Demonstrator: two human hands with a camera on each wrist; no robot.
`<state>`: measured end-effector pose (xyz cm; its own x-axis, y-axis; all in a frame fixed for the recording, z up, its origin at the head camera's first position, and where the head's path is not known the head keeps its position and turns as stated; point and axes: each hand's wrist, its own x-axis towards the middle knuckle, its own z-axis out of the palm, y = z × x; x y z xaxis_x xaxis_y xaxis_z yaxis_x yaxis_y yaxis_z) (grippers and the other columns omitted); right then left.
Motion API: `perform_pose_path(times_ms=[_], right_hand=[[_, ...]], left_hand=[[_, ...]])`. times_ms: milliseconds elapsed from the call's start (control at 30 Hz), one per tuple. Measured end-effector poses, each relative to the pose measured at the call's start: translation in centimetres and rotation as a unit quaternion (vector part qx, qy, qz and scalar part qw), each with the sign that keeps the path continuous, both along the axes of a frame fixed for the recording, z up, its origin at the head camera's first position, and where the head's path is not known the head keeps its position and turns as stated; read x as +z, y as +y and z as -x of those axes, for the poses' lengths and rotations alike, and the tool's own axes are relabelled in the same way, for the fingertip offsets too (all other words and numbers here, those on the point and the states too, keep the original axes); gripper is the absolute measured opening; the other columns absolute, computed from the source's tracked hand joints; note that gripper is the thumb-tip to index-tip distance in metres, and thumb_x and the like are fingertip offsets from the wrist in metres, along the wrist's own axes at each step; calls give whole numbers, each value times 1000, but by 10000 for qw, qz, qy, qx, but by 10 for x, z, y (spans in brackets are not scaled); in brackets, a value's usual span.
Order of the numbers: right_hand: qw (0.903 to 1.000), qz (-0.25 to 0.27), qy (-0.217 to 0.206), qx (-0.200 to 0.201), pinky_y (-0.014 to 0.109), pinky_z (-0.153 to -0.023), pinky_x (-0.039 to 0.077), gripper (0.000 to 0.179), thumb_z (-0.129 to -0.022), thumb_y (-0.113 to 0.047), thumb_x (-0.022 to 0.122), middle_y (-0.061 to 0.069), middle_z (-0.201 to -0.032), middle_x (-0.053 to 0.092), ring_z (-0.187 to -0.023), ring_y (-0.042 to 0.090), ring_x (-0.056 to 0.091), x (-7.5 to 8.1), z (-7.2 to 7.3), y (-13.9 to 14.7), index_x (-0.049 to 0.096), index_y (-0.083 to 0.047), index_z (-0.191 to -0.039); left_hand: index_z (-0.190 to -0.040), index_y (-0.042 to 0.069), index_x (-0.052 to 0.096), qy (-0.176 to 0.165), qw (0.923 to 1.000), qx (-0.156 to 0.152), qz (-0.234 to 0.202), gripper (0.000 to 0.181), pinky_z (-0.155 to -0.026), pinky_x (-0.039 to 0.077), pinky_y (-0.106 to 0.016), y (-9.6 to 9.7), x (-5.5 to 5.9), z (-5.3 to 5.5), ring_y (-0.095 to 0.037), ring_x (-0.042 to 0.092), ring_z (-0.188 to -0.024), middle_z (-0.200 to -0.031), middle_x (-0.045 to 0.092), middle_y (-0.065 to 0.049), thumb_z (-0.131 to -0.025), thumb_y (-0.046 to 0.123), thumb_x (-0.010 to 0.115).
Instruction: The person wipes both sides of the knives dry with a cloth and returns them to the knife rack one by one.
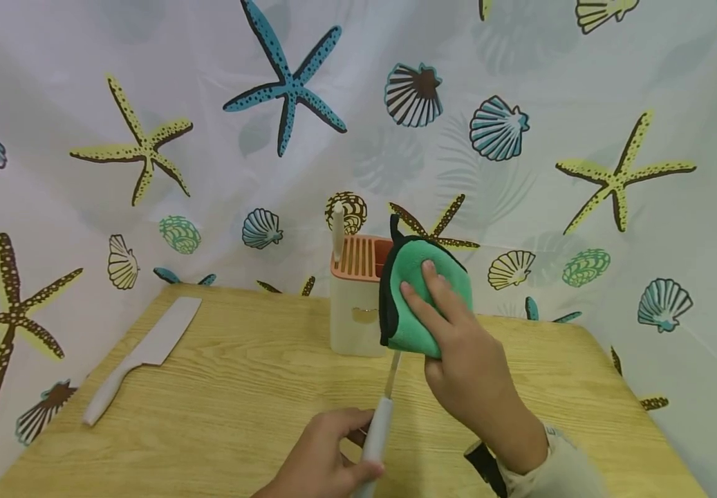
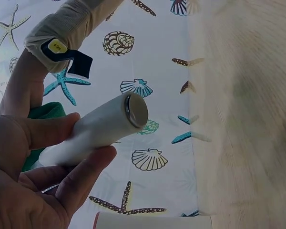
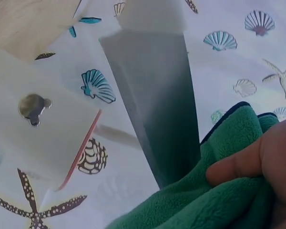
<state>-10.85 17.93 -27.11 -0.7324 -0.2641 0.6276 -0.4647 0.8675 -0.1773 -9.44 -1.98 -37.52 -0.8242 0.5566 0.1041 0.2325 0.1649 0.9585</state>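
Upright in the head view is a kitchen knife, its pale handle gripped between the thumb and fingers of my left hand. The handle's round metal end cap faces the left wrist camera. My right hand holds a green cloth with black edging against the upper blade. Its fingers lie over the near side of the cloth. In the right wrist view the broad grey blade runs into the cloth's folds, which hide its tip, and the thumb presses on the fabric.
Behind the cloth stands a white knife holder with an orange slotted top and a white handle sticking up from it. A white-handled cleaver lies at the table's left. A shell-and-starfish patterned curtain surrounds the wooden table.
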Motion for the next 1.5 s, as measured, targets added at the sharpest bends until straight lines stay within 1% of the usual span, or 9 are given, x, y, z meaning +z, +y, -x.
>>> perform_pose_path(times_ms=[100, 233, 400, 500, 667, 800, 867, 1067, 1500], right_hand=[[9997, -213, 95, 98, 23, -45, 44, 85, -67, 20, 51, 2, -158, 43, -142, 29, 47, -10, -9, -8, 59, -21, -141], [9978, -541, -126, 373, 13, -43, 27, 91, -58, 17, 54, 0, -158, 44, -140, 26, 50, -26, -25, -19, 60, -23, -139], [9882, -983, -511, 1055, 9, -44, 21, 95, -55, 8, 63, 1, -157, 45, -139, 28, 51, -45, -46, -22, 55, -23, -144], [9816, -1239, -693, 1277, 9, -46, 26, 97, -56, 4, 67, 4, -159, 41, -139, 31, 50, -51, -50, -21, 50, -21, -148], [9857, -1320, -412, 968, 15, -56, 50, 100, -49, 7, 65, 6, -159, 41, -138, 32, 51, -54, -49, -24, 53, -19, -145], [9902, -1235, -22, 653, 22, -58, 56, 102, -43, 10, 64, 9, -156, 45, -134, 34, 54, -56, -49, -30, 57, -16, -142], [9916, -1198, 153, 454, 21, -53, 53, 101, -44, 10, 64, 10, -156, 45, -134, 35, 54, -54, -49, -32, 57, -14, -141], [9910, -1212, 561, -129, 25, -51, 54, 89, -52, 11, 70, 12, -157, 43, -138, 38, 49, -35, -43, -31, 59, -9, -138], [9795, -1729, 792, -661, 23, -47, 49, 67, -69, 10, 73, 18, -154, 46, -144, 39, 42, 10, 2, -19, 62, -3, -134]], left_hand=[[-130, 2, 64, -4, 9999, 126, 76, 50, -60, 57, -18, -1, 3, 2, -5, 67, -90, -112, 72, -13, -84, 16, 81], [-120, 5, 68, 206, 9987, 454, 129, 38, -62, 58, -20, -5, 9, 6, -7, 67, -92, -108, 73, -10, -86, 17, 79], [-99, 11, 70, 908, 9923, 842, -26, 12, -74, 58, -21, -11, 11, 10, -4, 68, -92, -98, 75, -5, -88, 13, 74], [-96, 15, 67, 1292, 9863, 1025, 25, 9, -82, 57, -23, -13, 12, 12, -1, 67, -91, -95, 74, 0, -89, 14, 73], [-104, 21, 67, 1686, 9801, 1043, -54, 21, -85, 58, -26, -11, 12, 13, -7, 67, -97, -101, 70, 3, -87, 13, 76], [-111, 22, 68, 1998, 9738, 1088, 13, 35, -88, 59, -27, -7, 9, 10, -11, 69, -104, -108, 71, 5, -82, 6, 79], [-116, 22, 66, 1790, 9782, 1056, -32, 43, -90, 58, -27, -4, 7, 7, -12, 68, -106, -112, 71, 4, -80, 5, 81], [-120, 20, 65, 759, 9940, 733, -286, 44, -60, 57, -22, 8, 4, -2, -3, 63, -90, -111, 68, -6, -81, 20, 84], [-114, 2, 71, 372, 9966, 617, -407, 42, -52, 53, -17, 19, 0, -12, 2, 56, -74, -87, 58, -5, -82, 27, 83]])
